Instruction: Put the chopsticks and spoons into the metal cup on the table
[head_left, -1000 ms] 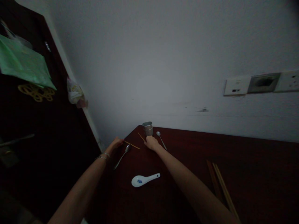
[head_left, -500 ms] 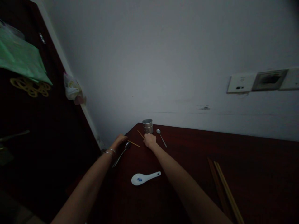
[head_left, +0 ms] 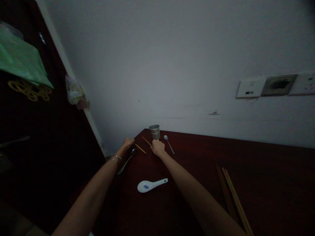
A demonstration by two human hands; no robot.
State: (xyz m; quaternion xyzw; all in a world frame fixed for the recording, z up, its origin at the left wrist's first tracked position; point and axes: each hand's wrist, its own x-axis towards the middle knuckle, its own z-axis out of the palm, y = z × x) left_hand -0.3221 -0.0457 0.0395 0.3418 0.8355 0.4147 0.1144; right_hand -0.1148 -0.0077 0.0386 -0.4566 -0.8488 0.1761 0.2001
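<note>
Near the far corner of the table, my left hand (head_left: 128, 142) is closed around one end of a thin light-brown chopstick (head_left: 140, 148), which points right and toward me. My right hand (head_left: 157, 147) is closed on another chopstick (head_left: 146, 141), whose free end slants up and left. Right behind my right hand stands a grey metal cup (head_left: 155, 131). A metal spoon (head_left: 126, 164) lies beside my left wrist, and a smaller metal spoon (head_left: 169, 145) lies to the right of my right hand. Closer to me is a white soup spoon (head_left: 152, 185) with a blue pattern.
Several long chopsticks (head_left: 235, 196) lie on the dark red table (head_left: 197, 157) at the right. A white wall (head_left: 177, 65) with sockets (head_left: 278, 86) rises behind it. At the left is a dark door (head_left: 49, 137) with a green cloth (head_left: 22, 57); a plastic bag (head_left: 75, 91) hangs nearby.
The chopstick in my left hand has tilted more steeply, its hand end rising. My left hand has lifted slightly. The whole view has shifted a little; both hands keep their hold.
</note>
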